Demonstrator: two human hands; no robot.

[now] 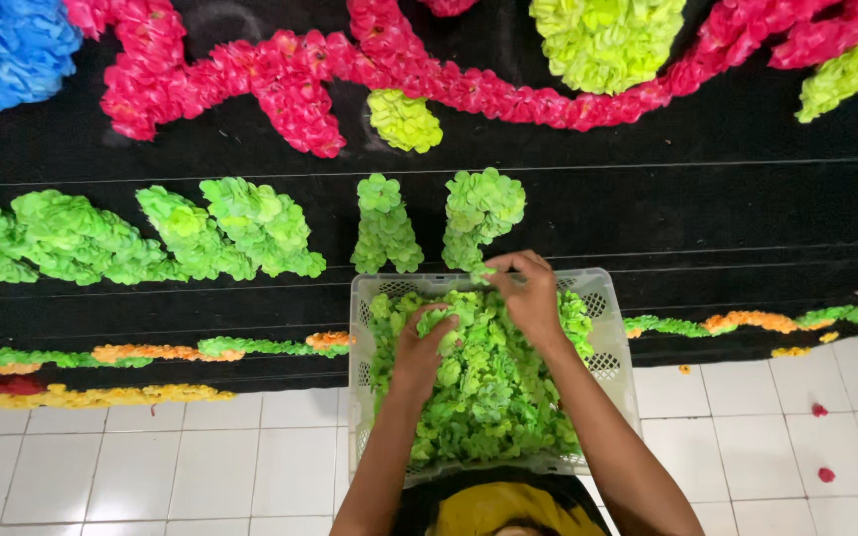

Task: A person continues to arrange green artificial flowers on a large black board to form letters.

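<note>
The left hand (421, 347) presses curled fingers into green paper flowers (489, 397) heaped in a white crate (608, 362). The right hand (528, 293) pinches one flower at the crate's far rim. Beyond lies a black cloth (707, 218) with pink garlands (280, 79); scattered petals (826, 474) dot the white tile floor (151, 467).

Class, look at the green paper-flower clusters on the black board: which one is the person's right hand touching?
The right hand touches the rightmost upright green paper-flower cluster, directly above the white plastic crate; the other clusters stand apart.
</note>
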